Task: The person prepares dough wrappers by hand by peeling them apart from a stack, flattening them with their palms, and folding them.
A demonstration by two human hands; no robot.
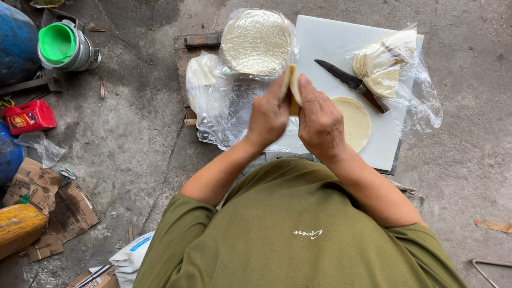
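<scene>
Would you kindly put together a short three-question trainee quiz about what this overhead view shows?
1. True or false: the knife lies on the white cutting board.
2. What do the left hand and right hand hold between them?
3. The round wrapped stack lies: A) beyond the hands, B) on the red container.

Key: 1 true. 2 a small stack of thin round wrappers. 3 A.
</scene>
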